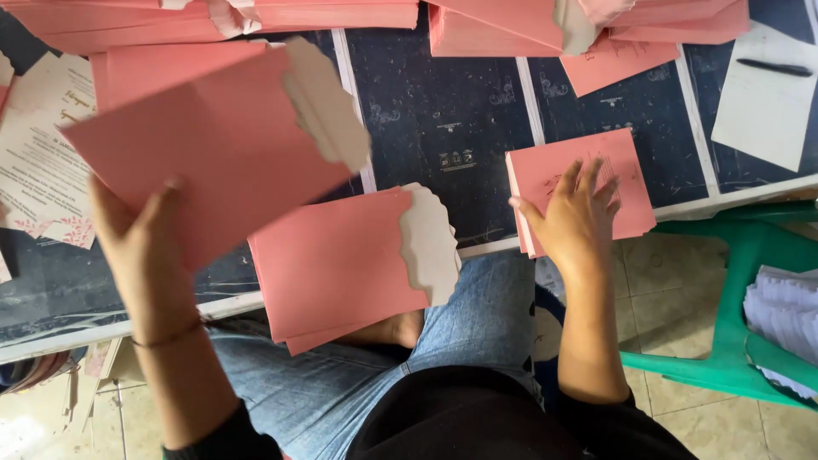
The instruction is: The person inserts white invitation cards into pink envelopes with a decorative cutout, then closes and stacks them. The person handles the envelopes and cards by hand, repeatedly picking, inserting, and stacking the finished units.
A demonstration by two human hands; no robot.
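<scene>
We hold one pink envelope [213, 145], flap open, raised over the counter [443, 128] in the left hand [141, 247]. The right hand [579, 217] lies flat and unclenched on the pink card stack [545, 175]. Best lift only the top card, keeping the flap clear.

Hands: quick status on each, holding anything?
Left hand: closed on a pink envelope, flap open, held up.
Right hand: open, fingers spread flat on a small stack of pink cards.

Two hands, left hand [141, 247], right hand [575, 217], one raised pink envelope [204, 140], one green plastic chair [750, 255], one black pen [774, 66], one lap stack of pink envelopes [336, 264]
</scene>
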